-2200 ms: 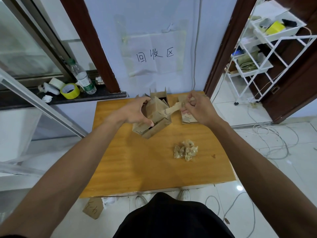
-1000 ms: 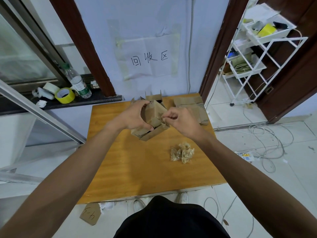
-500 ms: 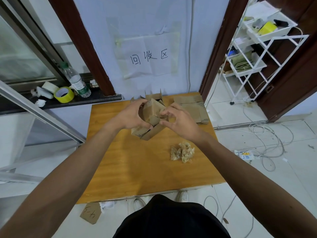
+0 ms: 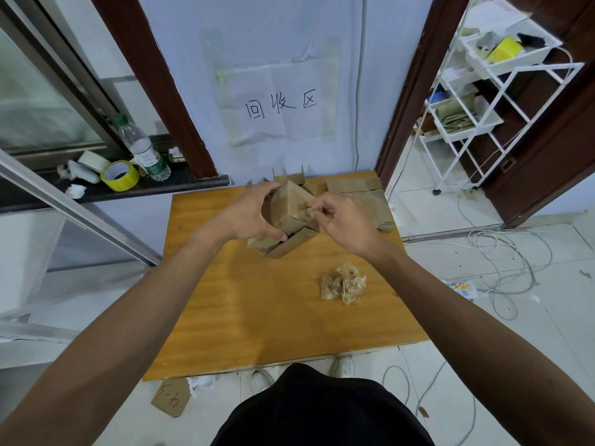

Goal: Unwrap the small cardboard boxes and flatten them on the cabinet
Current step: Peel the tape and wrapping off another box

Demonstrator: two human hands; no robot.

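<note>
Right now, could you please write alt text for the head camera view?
A person's left hand grips a small cardboard box above a wooden cabinet while the right hand pinches tape at its edge. Flattened cardboard lies behind; crumpled tape lies nearer.

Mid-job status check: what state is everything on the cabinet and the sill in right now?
Box: tilted, not yet flattened.
Left hand: grips the box.
Right hand: pinches tape at the box's corner.
Flat boxes: flattened, stacked at the cabinet's back right.
Tape wad: crumpled, loose on the cabinet.
Bottle: upright, capped, on the sill.
Tape roll: lying flat on the sill.
</note>
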